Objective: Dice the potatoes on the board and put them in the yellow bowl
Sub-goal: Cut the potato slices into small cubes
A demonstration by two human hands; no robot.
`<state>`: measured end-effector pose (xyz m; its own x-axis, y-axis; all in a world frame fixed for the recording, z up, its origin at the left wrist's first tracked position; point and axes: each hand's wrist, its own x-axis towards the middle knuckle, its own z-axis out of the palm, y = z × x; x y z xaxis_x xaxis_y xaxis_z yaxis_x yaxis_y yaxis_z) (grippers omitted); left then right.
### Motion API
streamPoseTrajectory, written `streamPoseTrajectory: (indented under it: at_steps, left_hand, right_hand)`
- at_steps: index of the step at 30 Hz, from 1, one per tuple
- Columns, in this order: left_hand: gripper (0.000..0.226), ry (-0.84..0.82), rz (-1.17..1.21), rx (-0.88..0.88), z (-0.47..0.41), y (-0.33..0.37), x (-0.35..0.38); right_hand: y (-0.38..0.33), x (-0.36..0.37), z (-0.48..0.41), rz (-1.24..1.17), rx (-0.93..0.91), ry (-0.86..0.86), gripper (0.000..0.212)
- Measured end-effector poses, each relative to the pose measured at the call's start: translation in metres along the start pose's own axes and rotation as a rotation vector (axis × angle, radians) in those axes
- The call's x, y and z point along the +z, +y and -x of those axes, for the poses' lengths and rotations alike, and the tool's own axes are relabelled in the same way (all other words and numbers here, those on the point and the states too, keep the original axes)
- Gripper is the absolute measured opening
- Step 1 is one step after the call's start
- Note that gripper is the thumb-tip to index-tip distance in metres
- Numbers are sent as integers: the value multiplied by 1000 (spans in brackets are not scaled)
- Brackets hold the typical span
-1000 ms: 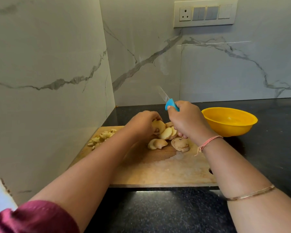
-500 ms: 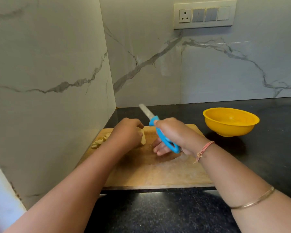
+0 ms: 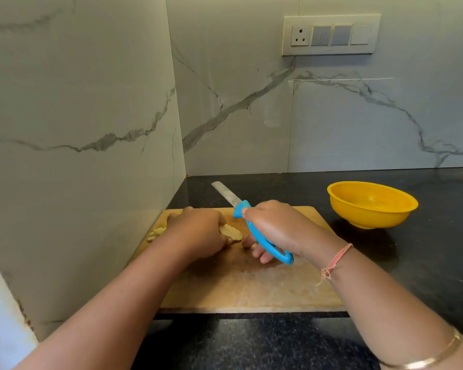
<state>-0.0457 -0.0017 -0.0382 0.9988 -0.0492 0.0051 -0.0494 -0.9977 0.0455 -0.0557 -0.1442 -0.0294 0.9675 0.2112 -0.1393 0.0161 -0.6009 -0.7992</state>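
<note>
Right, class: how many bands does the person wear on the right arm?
2. A pink thread is tied at the wrist; a gold bangle sits further up the forearm, at the picture's bottom edge. Others may lie out of frame.

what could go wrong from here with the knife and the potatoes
The right hand holds the knife while its fingers reach down to the potato slices; that split grip may slip, near the left hand.
Small cut pieces lie at the left edge of the board and could get pushed off.
The yellow bowl stands off the board, so pieces may drop on the way.
</note>
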Motion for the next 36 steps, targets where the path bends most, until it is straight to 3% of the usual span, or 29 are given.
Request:
streamPoseTrajectory:
  at_steps: [7, 18, 23, 28, 36]
  left_hand:
    - [47, -24, 90, -16, -7, -4, 4]
    - [67, 56, 337, -33, -16, -7, 16]
    - [65, 55, 356, -37, -19, -10, 16]
    - [65, 55, 319, -6, -14, -8, 14]
    - [64, 84, 347, 11, -14, -11, 16]
  right_hand:
    - [3, 0, 1, 231, -149, 137, 35]
    - [1, -2, 1, 67, -70, 114, 28]
    - [2, -7, 8, 271, -120, 264, 24]
    - [1, 0, 23, 400, -70, 221, 37]
    - [-11, 3, 40, 519, -64, 219, 36]
